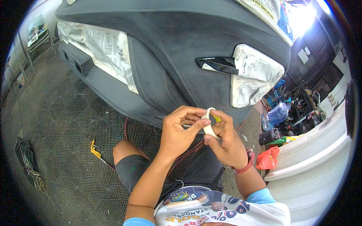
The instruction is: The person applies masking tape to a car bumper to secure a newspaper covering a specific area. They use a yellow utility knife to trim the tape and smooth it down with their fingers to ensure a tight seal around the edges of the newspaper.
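Between my two hands, above my lap, is a cream roll of masking tape with some yellow showing inside its ring. My left hand pinches the roll's left side between thumb and fingers. On the other side my right hand grips it, with fingers curled at the ring and the thumb below. Just beyond them stands a matte dark grey vehicle body. Newspaper covers its window areas, one sheet at left and another at right. A glossy black strip juts out beside the right sheet.
A yellow air blow gun lies on the ribbed mat floor, its red hose running under my legs. Coiled cables lie far left. At right are cluttered tools, a red plastic bag and a white ribbed panel.
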A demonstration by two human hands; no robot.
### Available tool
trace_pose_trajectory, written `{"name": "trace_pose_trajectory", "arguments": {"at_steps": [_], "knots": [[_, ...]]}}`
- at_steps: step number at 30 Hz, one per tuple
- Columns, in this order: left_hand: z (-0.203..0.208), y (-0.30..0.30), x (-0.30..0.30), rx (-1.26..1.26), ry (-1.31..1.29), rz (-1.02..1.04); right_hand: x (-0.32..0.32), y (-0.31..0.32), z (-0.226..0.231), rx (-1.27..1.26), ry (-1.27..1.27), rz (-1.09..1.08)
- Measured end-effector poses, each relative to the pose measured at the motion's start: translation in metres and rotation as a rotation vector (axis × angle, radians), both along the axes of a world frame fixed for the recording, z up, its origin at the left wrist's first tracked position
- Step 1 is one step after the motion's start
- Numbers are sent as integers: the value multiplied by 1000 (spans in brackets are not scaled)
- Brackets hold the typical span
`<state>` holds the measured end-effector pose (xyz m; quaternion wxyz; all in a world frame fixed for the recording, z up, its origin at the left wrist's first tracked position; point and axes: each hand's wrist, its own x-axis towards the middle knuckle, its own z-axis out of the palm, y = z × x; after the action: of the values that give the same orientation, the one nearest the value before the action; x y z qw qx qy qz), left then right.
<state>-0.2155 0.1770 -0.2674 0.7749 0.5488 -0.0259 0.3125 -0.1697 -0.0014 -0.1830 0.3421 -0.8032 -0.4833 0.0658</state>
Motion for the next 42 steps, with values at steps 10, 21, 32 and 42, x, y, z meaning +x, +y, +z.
{"name": "trace_pose_trajectory", "arguments": {"at_steps": [10,21,32,42], "knots": [[32,32,-26,737,-139,561,1,6,6,-73,361,-66],[29,41,-16,-57,-176,793,15,-9,-17,308,-758,124],[31,-45,15,-449,-480,-37,40,74,71,399,-386,-95],[30,-51,41,-444,-473,-120,52,104,117,-2,-698,-34]]}}
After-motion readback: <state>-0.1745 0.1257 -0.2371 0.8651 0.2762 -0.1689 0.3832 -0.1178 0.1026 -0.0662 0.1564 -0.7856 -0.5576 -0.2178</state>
